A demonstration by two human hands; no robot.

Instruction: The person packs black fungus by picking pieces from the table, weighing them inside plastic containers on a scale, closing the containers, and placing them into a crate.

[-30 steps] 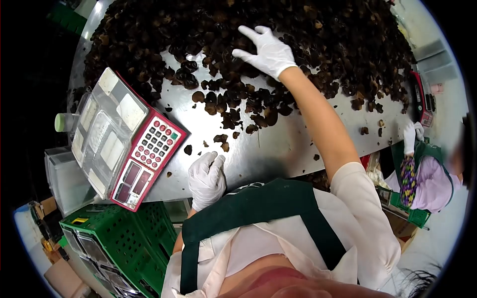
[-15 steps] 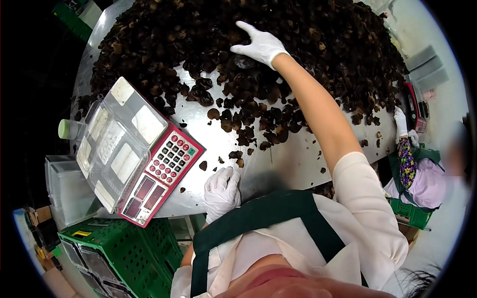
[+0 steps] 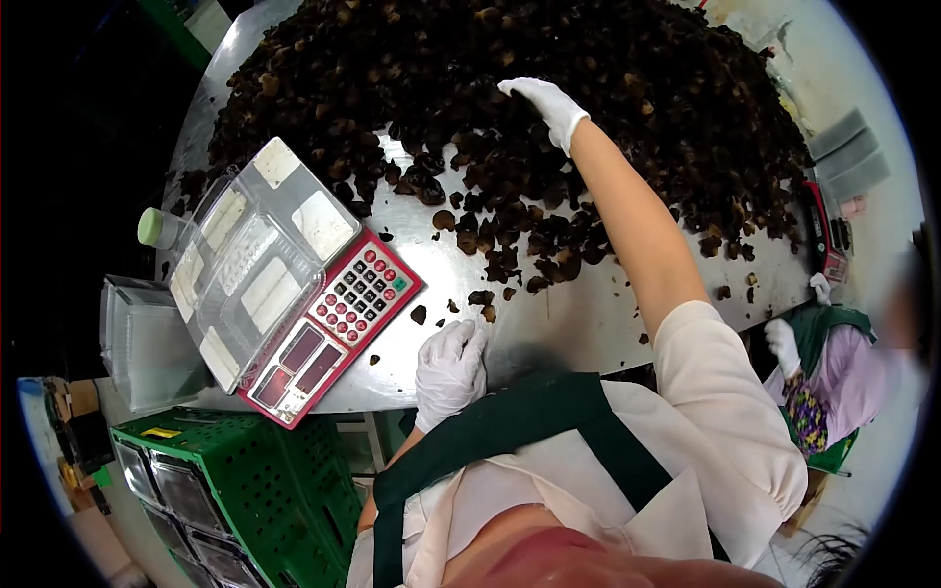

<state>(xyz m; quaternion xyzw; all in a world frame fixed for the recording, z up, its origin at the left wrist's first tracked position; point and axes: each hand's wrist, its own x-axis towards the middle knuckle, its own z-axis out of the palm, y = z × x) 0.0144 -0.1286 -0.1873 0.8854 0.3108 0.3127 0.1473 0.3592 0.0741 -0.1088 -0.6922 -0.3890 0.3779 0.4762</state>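
A large heap of dark brown wood ear mushrooms covers the far part of the metal table. My right hand, in a white glove, reaches onto the heap with its fingers stretched to the left. The thumb is not clearly seen, and nothing shows in the grip. At the near table edge my left hand, also gloved, rests with its fingers together and curled, nothing visible in them. A few loose mushroom pieces lie just beyond its fingertips. Left of it stands a red weighing scale bearing a clear plastic container.
A stack of clear containers and a green-capped bottle stand at left. Green crates are below the table's left edge. At right are a co-worker's gloved hand and another red scale.
My right hand has moved slightly right and nearer, turning on edge from spread fingers. The view has shifted a little. The co-worker's hand has drawn back from the table. My left hand stays put.
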